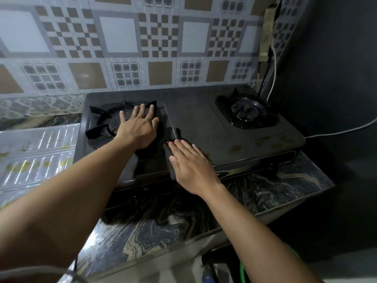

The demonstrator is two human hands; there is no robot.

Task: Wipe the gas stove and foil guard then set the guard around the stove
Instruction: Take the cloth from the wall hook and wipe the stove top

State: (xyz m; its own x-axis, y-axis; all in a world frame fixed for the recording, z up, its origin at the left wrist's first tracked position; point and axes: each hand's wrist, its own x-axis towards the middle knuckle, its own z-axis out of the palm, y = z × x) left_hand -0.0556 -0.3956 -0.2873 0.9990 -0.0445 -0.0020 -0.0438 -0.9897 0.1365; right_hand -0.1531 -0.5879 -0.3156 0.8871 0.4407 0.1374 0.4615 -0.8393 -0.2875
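With the left hand point(140, 127) spread flat bracing the left burner grate point(106, 123), the right hand point(189, 162), open-palmed, should press the dark cloth point(170, 158) evenly across the gas stove point(193, 119) top on the counter point(163, 217), foil guard point(36, 152) lying left.

Marbled dark countertop point(163, 225) with pale swirls fills the lower middle of the view. Wall behind covered in patterned tile sheet point(126, 37): grey squares, brown squares, checkerboard blocks. White cable point(274, 64) hangs down the right rear corner beside a dark cable point(265, 76), below a pale vertical strip point(267, 31) fixed to the wall; green hose point(242, 272) visible under the counter edge, lower right.
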